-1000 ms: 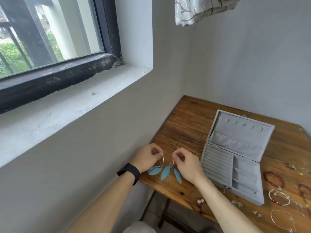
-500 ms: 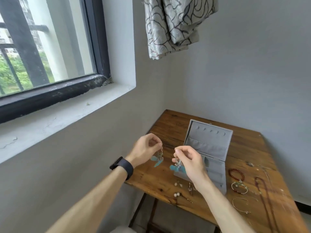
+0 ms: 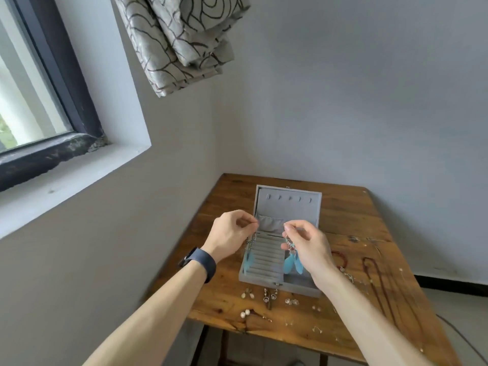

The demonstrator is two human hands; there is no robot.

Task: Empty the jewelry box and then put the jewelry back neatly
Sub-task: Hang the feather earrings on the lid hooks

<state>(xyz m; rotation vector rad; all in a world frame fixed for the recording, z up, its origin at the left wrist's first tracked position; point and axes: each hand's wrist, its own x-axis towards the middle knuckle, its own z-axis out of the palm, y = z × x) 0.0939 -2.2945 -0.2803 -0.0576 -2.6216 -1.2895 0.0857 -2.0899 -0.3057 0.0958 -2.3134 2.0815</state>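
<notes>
A grey jewelry box (image 3: 266,274) stands open on the wooden table (image 3: 229,302), its lid upright and its ring rolls bare. My left hand (image 3: 232,235) pinches one blue feather earring (image 3: 249,258) that hangs over the box's left edge. My right hand (image 3: 307,247) pinches a second blue feather earring (image 3: 290,262), which dangles above the box's right compartments. Both hands hover over the box, a little apart from each other.
Several small earrings and pearls (image 3: 269,295) lie on the table in front of the box. Red bead bracelets (image 3: 339,258) and a dark necklace (image 3: 375,273) lie to its right. A wall and window sill rise at the left; a folded curtain (image 3: 184,40) hangs above.
Both hands lifted the feather earrings off the table's left side and carried them right, over the open box. The two earrings now hang apart. My head turned toward the box.
</notes>
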